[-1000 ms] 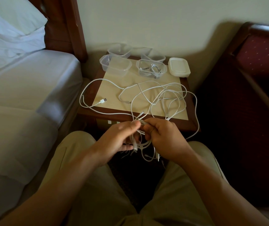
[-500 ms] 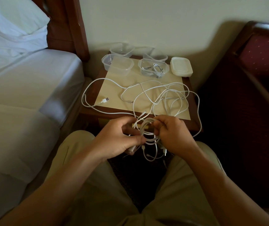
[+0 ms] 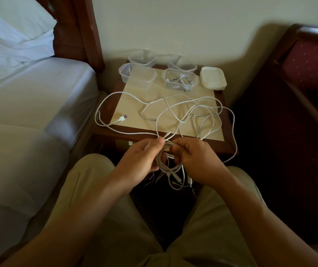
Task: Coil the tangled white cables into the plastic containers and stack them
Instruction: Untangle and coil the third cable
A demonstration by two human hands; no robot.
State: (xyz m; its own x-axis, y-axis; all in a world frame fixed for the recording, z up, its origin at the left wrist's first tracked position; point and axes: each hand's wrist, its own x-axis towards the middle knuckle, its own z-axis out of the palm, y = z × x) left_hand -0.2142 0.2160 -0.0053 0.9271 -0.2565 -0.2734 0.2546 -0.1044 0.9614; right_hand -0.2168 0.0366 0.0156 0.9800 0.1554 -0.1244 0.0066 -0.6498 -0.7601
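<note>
A: Two hands on one cable now. The left hand (image 3: 142,160) pinches the coil (image 3: 166,162) at its top with thumb and fingers; the right hand (image 3: 196,162) curls round its other side. A second ago it was a loose bunch of strands between the hands — since then it has become a proper round loop.

B: So winding is underway. Where's the rest?

A: The tangled cables (image 3: 183,116) are spread over the tabletop (image 3: 133,105), a few loops hanging off the left and right edges. Strands run from the tangle straight into the coil, so it looks not yet free. Plug ends dangle below the hands, above the lap.

B: Containers?

A: Four at the back. The filled container (image 3: 180,80) already holds a coiled cable; the empty container (image 3: 137,77) sits just left of it, two more behind by the wall — contents hard to tell. The lid stack (image 3: 214,79) is at the back right corner.

B: Progress?

A: Early, I'd say — one container filled, nothing lidded or stacked. The loop has gained turns since half a second ago, but most of the cable is still out on the tabletop. Risk: pulling slack may drag the whole tangle off the edge.
</note>
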